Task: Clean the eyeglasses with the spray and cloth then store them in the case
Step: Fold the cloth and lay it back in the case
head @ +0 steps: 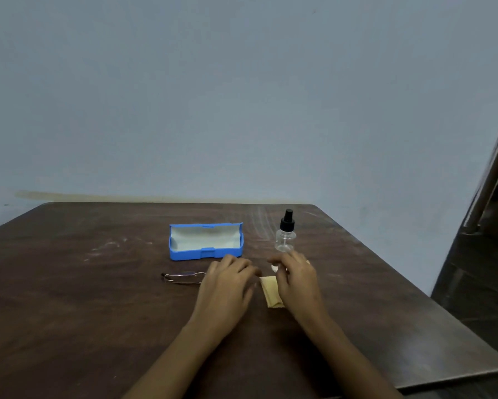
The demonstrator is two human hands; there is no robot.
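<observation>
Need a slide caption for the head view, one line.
Left hand and right hand flank the yellow cloth on the table; eyeglasses at left, open blue case and spray bottle behind.

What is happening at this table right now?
A person has both hands low over a brown table. The left hand is next to the folded eyeglasses, fingers relaxed. The right hand partly covers the yellow cloth. The blue case lies open and empty, and the spray bottle stands upright beside it, untouched.

Dim light: a dark brown wooden table (pixel 69 283) stands against a plain blue-grey wall (pixel 242 96), dark floor (pixel 472 283) and wooden frame (pixel 492 180) at right.
</observation>
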